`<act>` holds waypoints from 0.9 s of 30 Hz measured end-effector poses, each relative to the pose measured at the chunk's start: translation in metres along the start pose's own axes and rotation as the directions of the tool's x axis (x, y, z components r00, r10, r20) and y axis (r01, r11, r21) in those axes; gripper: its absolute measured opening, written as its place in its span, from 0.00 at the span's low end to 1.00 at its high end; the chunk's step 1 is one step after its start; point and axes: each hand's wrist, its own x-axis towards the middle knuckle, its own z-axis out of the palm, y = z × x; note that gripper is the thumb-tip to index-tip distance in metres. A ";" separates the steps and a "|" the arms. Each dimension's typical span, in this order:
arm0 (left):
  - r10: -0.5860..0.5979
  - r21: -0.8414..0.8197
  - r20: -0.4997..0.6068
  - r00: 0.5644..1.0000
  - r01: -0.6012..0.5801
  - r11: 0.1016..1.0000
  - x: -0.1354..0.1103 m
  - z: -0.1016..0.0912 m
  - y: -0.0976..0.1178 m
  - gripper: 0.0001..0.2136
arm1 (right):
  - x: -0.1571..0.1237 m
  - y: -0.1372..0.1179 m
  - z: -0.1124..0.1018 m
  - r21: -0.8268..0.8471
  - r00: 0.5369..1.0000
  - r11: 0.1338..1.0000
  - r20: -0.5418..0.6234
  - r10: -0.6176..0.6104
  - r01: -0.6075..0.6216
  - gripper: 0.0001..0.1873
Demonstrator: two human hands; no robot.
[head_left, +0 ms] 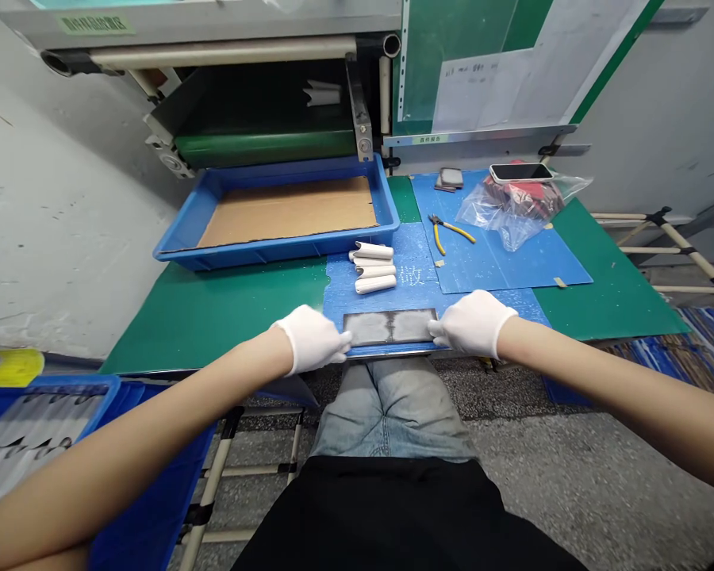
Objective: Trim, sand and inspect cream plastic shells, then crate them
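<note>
A dark grey rectangular sheet of sandpaper [389, 327], whitened by dust in two patches, lies flat at the front edge of the table. My left hand [314, 339], in a white glove, pinches its left end. At the opposite end, my right hand [471, 323], gloved likewise, has thumb and fingers closed on the sheet. Just beyond it, several white curved, tube-like parts [374, 268] lie stacked on a blue sheet [413, 246]. The fingertips under the sandpaper are hidden.
A blue tray [274, 252] lined with cardboard sits below a green conveyor belt [267, 147]. Yellow-handled pliers [449, 231], small grey pads [451, 178], and a phone [520, 172] on a plastic bag [523, 208] lie to the right. A blue bin [110, 388] holds white parts at left.
</note>
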 end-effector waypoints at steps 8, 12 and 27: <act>-0.570 -0.832 -0.384 0.727 -0.005 0.555 -0.017 0.013 0.023 0.22 | -0.003 -0.020 0.024 0.910 0.811 0.390 -0.331 0.482 0.139 0.26; -0.459 -0.773 -0.151 0.875 -0.394 -0.497 0.024 0.026 0.059 0.26 | 0.031 -0.062 0.034 0.706 0.946 -0.637 -0.160 0.282 0.310 0.28; -0.014 -0.253 -0.201 0.979 -0.065 -0.965 0.057 0.027 0.083 0.29 | 0.054 -0.074 0.039 0.492 0.997 -0.867 -0.035 0.073 0.081 0.30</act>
